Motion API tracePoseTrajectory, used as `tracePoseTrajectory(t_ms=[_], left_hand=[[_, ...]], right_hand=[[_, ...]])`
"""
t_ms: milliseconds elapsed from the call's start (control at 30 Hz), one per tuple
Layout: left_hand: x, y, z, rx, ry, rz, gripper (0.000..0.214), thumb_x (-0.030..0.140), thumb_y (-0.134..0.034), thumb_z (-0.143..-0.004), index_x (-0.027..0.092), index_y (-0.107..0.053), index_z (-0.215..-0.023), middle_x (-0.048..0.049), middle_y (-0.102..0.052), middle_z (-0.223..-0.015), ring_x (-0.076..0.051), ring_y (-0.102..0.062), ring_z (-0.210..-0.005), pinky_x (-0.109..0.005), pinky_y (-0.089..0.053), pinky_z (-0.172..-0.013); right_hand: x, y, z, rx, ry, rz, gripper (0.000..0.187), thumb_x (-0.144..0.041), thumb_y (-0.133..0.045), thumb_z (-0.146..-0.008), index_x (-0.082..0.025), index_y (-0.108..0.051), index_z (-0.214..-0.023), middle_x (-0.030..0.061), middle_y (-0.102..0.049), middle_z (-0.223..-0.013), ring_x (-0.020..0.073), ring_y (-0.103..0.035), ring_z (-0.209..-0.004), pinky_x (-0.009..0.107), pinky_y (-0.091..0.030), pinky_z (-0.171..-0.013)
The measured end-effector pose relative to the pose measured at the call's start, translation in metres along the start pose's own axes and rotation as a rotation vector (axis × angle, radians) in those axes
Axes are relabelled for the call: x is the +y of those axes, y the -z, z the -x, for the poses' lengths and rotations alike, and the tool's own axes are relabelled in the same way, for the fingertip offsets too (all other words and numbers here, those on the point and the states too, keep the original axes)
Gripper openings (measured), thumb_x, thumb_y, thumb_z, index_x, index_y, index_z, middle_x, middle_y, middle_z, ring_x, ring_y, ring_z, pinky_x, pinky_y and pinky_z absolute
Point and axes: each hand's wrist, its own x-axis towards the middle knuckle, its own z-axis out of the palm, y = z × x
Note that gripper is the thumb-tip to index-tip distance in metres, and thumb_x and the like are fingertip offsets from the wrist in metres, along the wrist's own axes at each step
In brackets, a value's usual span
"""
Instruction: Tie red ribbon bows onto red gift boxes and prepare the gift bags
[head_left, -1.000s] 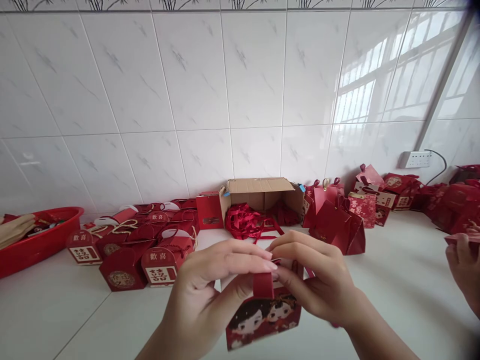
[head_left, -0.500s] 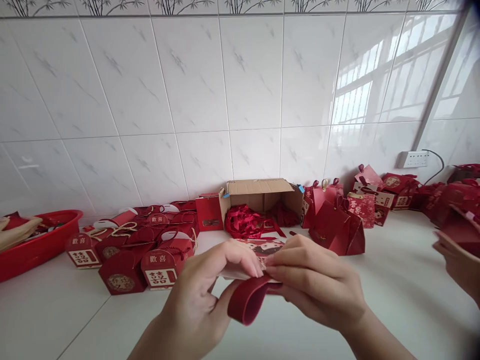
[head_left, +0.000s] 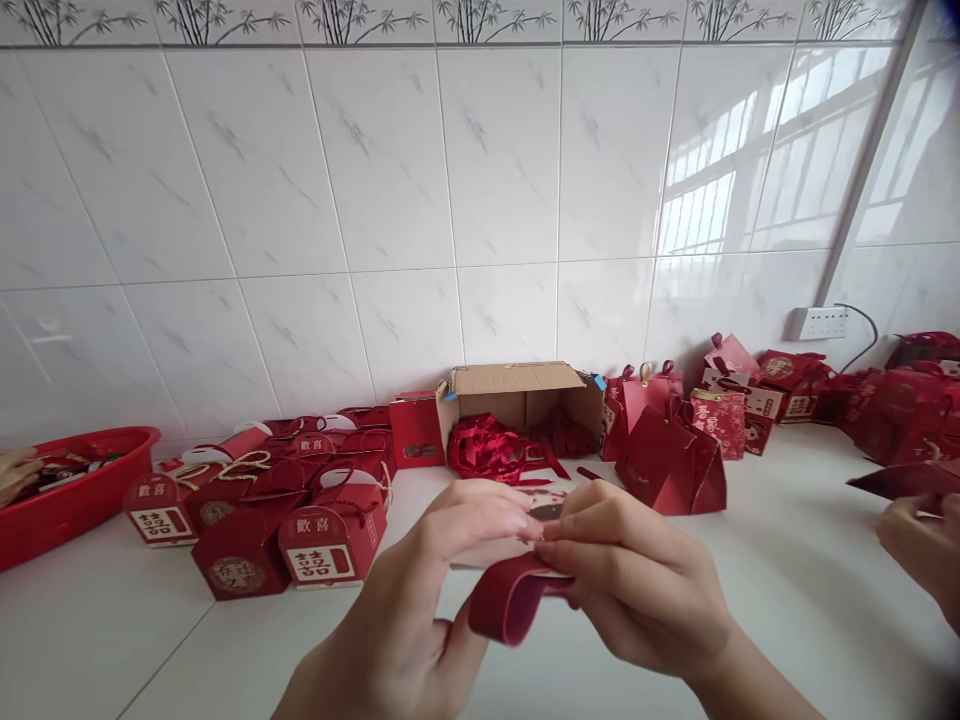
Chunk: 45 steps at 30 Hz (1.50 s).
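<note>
Near the front of the counter, both hands work on a small printed gift box (head_left: 544,505), mostly hidden behind the fingers. A wide dark-red ribbon (head_left: 510,605) curls in a loop on its near side. My left hand (head_left: 409,600) is closed, its fingertips on the box's upper part and its thumb beside the ribbon loop. My right hand (head_left: 637,570) pinches the ribbon's end against the box top. What lies under the fingertips cannot be made out.
Behind stands an open cardboard box (head_left: 517,378) holding red ribbons (head_left: 484,448). Finished red boxes (head_left: 319,545) crowd the left, beside a red basin (head_left: 90,500) with someone's hand in it. More gift bags (head_left: 671,460) stand right. Another person's hand (head_left: 922,550) holds red card at the right edge.
My hands and the ribbon loop have shifted slightly right, still gripping. The person's hand at the right has turned its red piece flatter. The hand at the basin has moved left and down.
</note>
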Motion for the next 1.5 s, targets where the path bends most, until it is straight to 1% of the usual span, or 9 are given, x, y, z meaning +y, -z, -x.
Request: tracePoseTrajectory(t_ms=[267,367,533,700,900,1167,1233,1333,1500], left_hand=[[-0.005,-0.001,-0.001,0.067,-0.182,0.045,0.066,-0.016,-0.047,-0.069,0.018,-0.042,-0.126,-0.0088,-0.06,-0.104,-0.02,-0.059,-0.097,-0.041,-0.054,-0.09],[-0.004,0.0,0.001,0.114,-0.125,0.103,0.058,-0.013,-0.048,-0.075,0.02,-0.043,-0.122,-0.0078,-0.062,-0.1,-0.019,-0.061,-0.09,-0.04,-0.056,-0.083],[0.0,0.003,0.001,0.089,0.08,0.132,0.053,-0.006,-0.046,-0.083,0.033,-0.04,-0.119,-0.0006,-0.061,-0.095,-0.014,-0.062,-0.086,-0.029,-0.058,-0.076],[0.001,0.004,0.0,0.098,0.121,0.098,0.046,-0.003,-0.048,-0.083,0.031,-0.041,-0.113,0.0002,-0.06,-0.094,-0.014,-0.064,-0.09,-0.026,-0.059,-0.077],[-0.001,0.003,0.003,0.14,0.215,0.015,0.038,0.002,-0.05,-0.085,0.03,-0.042,-0.109,0.0006,-0.057,-0.094,-0.013,-0.065,-0.084,-0.022,-0.059,-0.072],[-0.007,0.002,0.001,0.18,0.336,-0.078,0.021,0.016,-0.055,-0.088,0.026,-0.046,-0.104,-0.0004,-0.063,-0.088,-0.013,-0.066,-0.079,-0.019,-0.057,-0.063],[-0.01,0.005,-0.001,0.139,0.417,-0.198,0.034,0.023,-0.057,-0.088,0.028,-0.044,-0.12,-0.0049,-0.063,-0.104,-0.019,-0.064,-0.096,-0.028,-0.058,-0.075],[-0.01,0.015,-0.002,0.12,0.516,-0.367,0.065,0.032,-0.057,-0.088,0.033,-0.023,-0.144,-0.0091,-0.05,-0.134,-0.027,-0.047,-0.125,-0.043,-0.047,-0.098],[-0.004,0.029,0.001,0.201,0.513,-0.428,0.066,0.036,-0.054,-0.089,0.036,-0.021,-0.146,-0.0062,-0.042,-0.143,-0.029,-0.038,-0.133,-0.05,-0.036,-0.108]], right_hand=[[0.0,-0.006,0.001,0.04,0.001,-0.033,0.025,0.003,-0.053,-0.079,-0.008,-0.063,-0.1,0.0111,-0.06,-0.083,0.0159,-0.055,-0.071,0.03,-0.05,-0.057],[-0.001,-0.007,-0.002,0.063,-0.107,-0.108,0.023,-0.006,-0.059,-0.083,-0.013,-0.063,-0.104,0.0084,-0.061,-0.083,0.0148,-0.056,-0.07,0.029,-0.051,-0.058],[-0.002,-0.008,-0.004,0.005,-0.31,-0.221,0.047,-0.02,-0.062,-0.085,-0.021,-0.052,-0.131,0.0064,-0.06,-0.088,0.0152,-0.057,-0.076,0.029,-0.053,-0.063],[-0.002,-0.009,-0.003,-0.002,-0.328,-0.232,0.029,-0.012,-0.061,-0.082,-0.021,-0.065,-0.109,0.0061,-0.059,-0.09,0.0152,-0.059,-0.08,0.028,-0.052,-0.066],[-0.004,-0.015,-0.005,0.061,-0.379,-0.156,0.007,-0.013,-0.063,-0.079,-0.016,-0.062,-0.085,0.0034,-0.058,-0.077,0.0127,-0.055,-0.069,0.025,-0.048,-0.059],[-0.006,-0.022,-0.006,0.11,-0.455,-0.091,0.005,-0.015,-0.062,-0.081,-0.017,-0.06,-0.078,0.0024,-0.057,-0.072,0.0128,-0.054,-0.065,0.023,-0.046,-0.055],[0.002,-0.02,-0.005,0.067,-0.568,-0.074,0.012,-0.021,-0.065,-0.081,-0.017,-0.059,-0.072,0.0016,-0.057,-0.07,0.0122,-0.053,-0.064,0.022,-0.044,-0.054],[0.033,-0.01,0.005,0.118,-0.746,0.078,0.024,-0.032,-0.068,-0.078,-0.017,-0.056,-0.064,-0.0003,-0.054,-0.064,0.011,-0.05,-0.057,0.022,-0.04,-0.051],[0.106,0.035,0.052,0.36,-1.053,0.511,0.032,-0.046,-0.064,-0.075,-0.017,-0.058,-0.066,0.0022,-0.058,-0.062,0.0144,-0.051,-0.056,0.025,-0.04,-0.051]])
